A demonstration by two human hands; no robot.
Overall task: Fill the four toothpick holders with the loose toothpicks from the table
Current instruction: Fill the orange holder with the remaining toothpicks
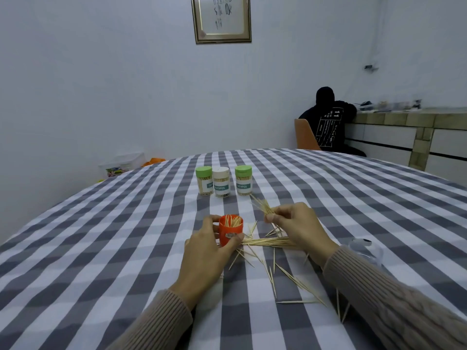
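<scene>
My left hand [206, 251] grips an orange toothpick holder [230, 229] that stands open on the table with toothpicks sticking out of its top. Just to its right, my right hand [295, 224] pinches a small bundle of toothpicks [262, 204] above the cloth. Loose toothpicks [271, 242] lie scattered between and below my hands, with more toward the lower right [298, 282]. Three capped, filled holders stand in a row farther back: a green-capped one [204, 180], a white-capped one [221, 181] and another green-capped one [243, 180].
The table carries a grey and white checked cloth [126, 236]. A clear plastic piece [365, 247] lies by my right wrist. A person in black [328, 122] sits on a chair beyond the table's far right. Plastic boxes [123, 164] sit past the far left edge.
</scene>
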